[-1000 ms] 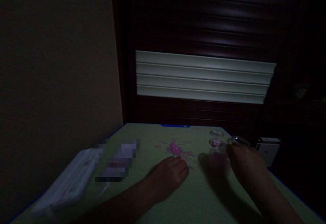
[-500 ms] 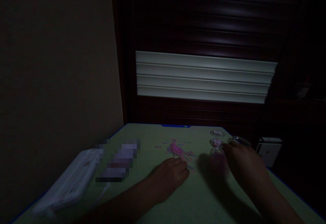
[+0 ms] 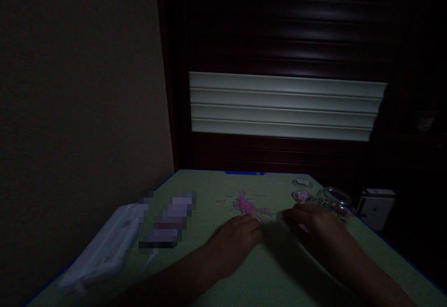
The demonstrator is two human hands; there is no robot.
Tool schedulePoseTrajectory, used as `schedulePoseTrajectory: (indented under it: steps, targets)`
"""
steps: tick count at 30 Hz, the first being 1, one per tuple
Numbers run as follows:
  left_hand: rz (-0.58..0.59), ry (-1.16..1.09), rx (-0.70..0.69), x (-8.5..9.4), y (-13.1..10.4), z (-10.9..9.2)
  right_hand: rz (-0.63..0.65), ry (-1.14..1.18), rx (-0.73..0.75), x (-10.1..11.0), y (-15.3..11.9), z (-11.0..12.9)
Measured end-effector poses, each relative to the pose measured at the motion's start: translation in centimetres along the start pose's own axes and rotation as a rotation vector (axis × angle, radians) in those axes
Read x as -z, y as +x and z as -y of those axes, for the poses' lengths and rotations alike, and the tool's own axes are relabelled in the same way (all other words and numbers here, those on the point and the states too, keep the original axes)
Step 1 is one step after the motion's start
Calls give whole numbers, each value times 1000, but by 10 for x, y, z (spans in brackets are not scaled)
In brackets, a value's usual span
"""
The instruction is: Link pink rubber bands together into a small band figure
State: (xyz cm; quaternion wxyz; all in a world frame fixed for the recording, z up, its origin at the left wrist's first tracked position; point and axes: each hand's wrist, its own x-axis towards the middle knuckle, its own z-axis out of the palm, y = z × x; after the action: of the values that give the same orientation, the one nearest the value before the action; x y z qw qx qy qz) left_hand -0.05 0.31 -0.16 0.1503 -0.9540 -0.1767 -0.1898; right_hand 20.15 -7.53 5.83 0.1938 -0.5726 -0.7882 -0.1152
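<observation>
A dark slatted front (image 3: 279,32) fills the background, with a plain wall (image 3: 80,88) to its left and a band of pale slats (image 3: 282,106) across its middle. Below is the counter (image 3: 206,186), green-topped with a blue rim. A long white case (image 3: 104,246) lies along its left edge; just beside it, toward the middle, is a flat object (image 3: 167,225) obscured by pixelation. The left hand (image 3: 239,235) reaches in from the near edge to the middle, fingers curled downward; whether its grip has hold of anything cannot be told. The right hand (image 3: 312,225) is nearer the right edge, fingers bent toward the left hand and well apart from it; what its grip holds, if anything, is hidden. Past the right edge stands a white box (image 3: 377,211). A clear jar (image 3: 335,200) with multicoloured contents sits by that edge, partly behind the right hand. The pile of small pink loops (image 3: 245,206) lies mid-counter, just beyond the left fingers. Near the far right corner are a clear round lid (image 3: 302,184) and a shallow round dish (image 3: 302,197) bearing something pink.
</observation>
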Motion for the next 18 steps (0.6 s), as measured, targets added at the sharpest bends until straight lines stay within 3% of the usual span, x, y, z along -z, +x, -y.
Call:
schedulePoseTrajectory:
  steps: [18]
  targets:
    - [56, 137, -65, 3, 6, -7, 31, 22, 6, -4, 2, 4]
